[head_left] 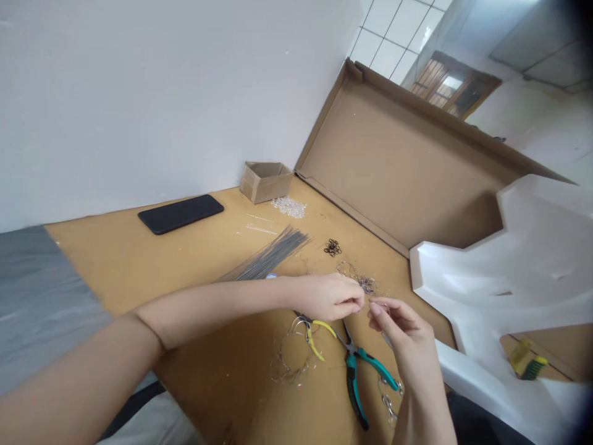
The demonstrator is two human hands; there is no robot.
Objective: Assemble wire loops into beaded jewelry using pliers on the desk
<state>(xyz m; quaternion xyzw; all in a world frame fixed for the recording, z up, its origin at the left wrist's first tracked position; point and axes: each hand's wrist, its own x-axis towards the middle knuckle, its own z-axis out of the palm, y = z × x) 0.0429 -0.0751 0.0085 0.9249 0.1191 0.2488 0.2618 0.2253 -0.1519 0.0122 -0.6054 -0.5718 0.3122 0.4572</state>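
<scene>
Pinching thin wire (387, 339) in right hand (404, 324). Holding left hand (331, 297) curled alongside; can't tell contents. Near teal-handled pliers (351, 355).

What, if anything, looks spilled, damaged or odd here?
Mildly odd: the loose heap of small clear bead-like pieces lies on the flat tan tabletop, outside the small open brown cardboard box. Possibly spilled, maybe deliberate. No damage stands out.

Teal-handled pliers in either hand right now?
No, the teal-handled pliers lie on the brown work surface with their handles spread, gripped by neither the left hand nor the right hand.
</scene>
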